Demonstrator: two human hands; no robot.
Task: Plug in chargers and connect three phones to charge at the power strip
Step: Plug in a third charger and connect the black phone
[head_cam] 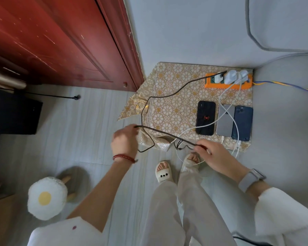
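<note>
An orange power strip lies at the back right of a small table with a gold flowered cloth. Three white chargers sit plugged into it. Three phones lie face down side by side: a black one, a grey one and a dark blue one. Two white cables run from the chargers over the phones to the table's front edge. A black braided cable runs from the left charger. My left hand and my right hand hold a stretch of it taut between them.
A red door stands to the left of the table. A fried-egg plush stool sits on the tiled floor at lower left. A blue and yellow wire leaves the strip to the right. My slippered feet stand in front of the table.
</note>
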